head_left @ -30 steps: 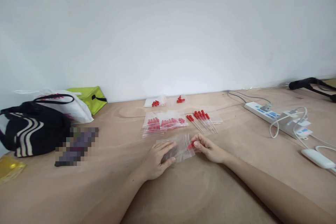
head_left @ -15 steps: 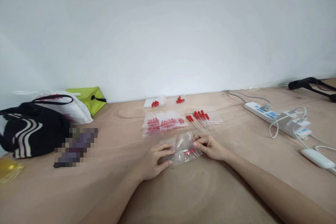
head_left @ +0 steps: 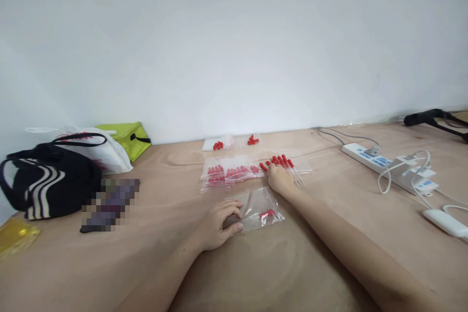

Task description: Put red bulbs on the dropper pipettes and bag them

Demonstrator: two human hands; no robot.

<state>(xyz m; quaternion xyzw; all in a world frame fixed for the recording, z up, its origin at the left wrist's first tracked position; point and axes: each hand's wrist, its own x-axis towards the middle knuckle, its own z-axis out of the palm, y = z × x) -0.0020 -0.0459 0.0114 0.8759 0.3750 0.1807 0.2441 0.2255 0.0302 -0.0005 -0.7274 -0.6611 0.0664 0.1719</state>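
My left hand (head_left: 221, 224) rests at the left edge of a clear zip bag (head_left: 252, 209), fingers curved and thumb apart. Inside that bag lies a red-bulbed dropper (head_left: 266, 213). My right hand (head_left: 281, 179) is over the left end of a row of loose droppers (head_left: 284, 160) with red bulbs and thin clear stems. Its fingertips are at the leftmost bulbs, and their grip is hidden by the back of the hand. Left of it lie several zip bags (head_left: 215, 173) with red-bulbed contents.
Two more bags with red bulbs (head_left: 218, 146) lie near the wall. A white power strip (head_left: 387, 165) with cables and a white adapter (head_left: 444, 223) lies on the right. On the left are a black striped bag (head_left: 54, 180), a white plastic bag (head_left: 113, 156) and a green bag (head_left: 126, 139).
My right hand has let go of the zip bag's right side and moved forward to the loose droppers. The bag lies flatter. My left hand has stayed at its left edge.
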